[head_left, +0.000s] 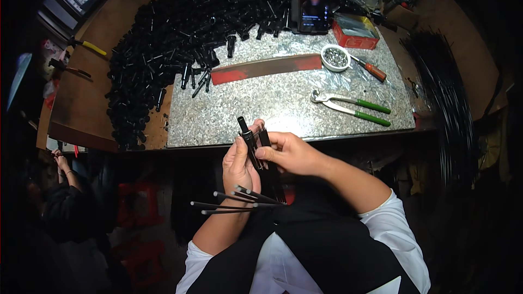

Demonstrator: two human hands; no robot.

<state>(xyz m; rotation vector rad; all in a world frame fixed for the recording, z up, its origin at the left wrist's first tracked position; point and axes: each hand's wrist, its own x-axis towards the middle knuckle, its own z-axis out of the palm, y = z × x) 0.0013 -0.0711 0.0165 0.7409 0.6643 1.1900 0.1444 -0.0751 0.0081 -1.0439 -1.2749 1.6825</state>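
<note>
In front of the table's near edge, my left hand [237,164] is closed around a black tube-shaped part [248,140] with a collar and a narrower upper end, held tilted. Close beside it, my right hand [297,154] pinches a bunch of thin dark rods [265,137] between thumb and fingers. The rod tops sit by the tube; whether they touch it I cannot tell. Several dark rods with pale round ends [223,202] stick out leftward over my left forearm. Their other ends are lost against my dark clothing.
A big heap of black tubular parts [158,49] covers the table's back left. On the speckled slab [245,106] lie a red-brown bar [267,68], green-handled pincers [354,106], a screwdriver [373,71], a white bowl [336,68], a red box [357,41] and a standing phone [314,5]. Long black rods [444,92] hang right.
</note>
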